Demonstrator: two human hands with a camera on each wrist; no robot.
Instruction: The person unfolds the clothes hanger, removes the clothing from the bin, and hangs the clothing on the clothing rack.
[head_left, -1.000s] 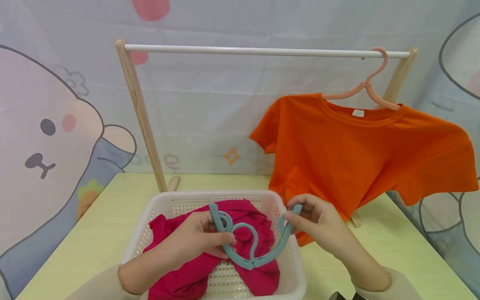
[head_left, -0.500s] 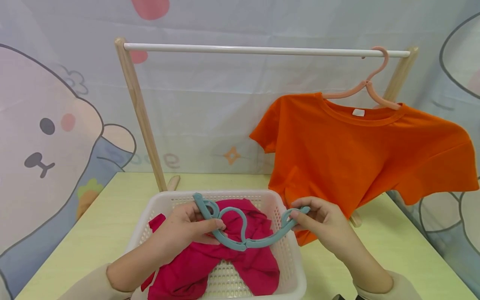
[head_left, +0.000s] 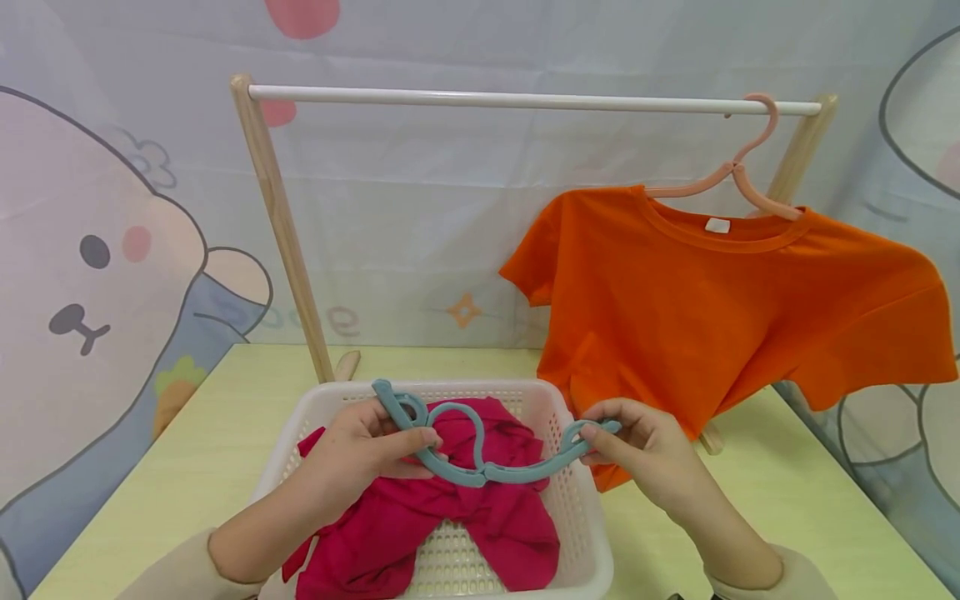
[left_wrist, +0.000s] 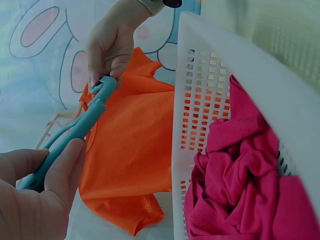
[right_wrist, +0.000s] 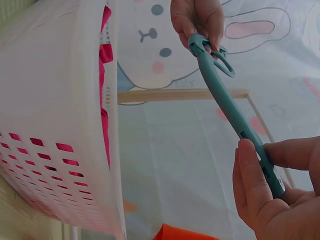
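From where I stand, a person's two bare hands hold a teal hanger [head_left: 525,473] out between them. The left hand [head_left: 352,446] grips one arm of it, thumb across the front; the right hand [head_left: 648,450] pinches the tip of the other arm between thumb and fingers. The teal hook curves up between the hands, closer to the left one. Below the hands, a white perforated basket [head_left: 597,542] sits on a pale yellow tabletop [head_left: 187,467], a crumpled magenta cloth [head_left: 397,542] inside. Ahead of the hands and higher runs a white rail [head_left: 480,99] on wooden posts [head_left: 285,225]. An orange T-shirt [head_left: 690,308] hangs there on a pink hanger [head_left: 686,191], beyond the right hand. Farther back is a backdrop [head_left: 420,217] of cartoon animals.
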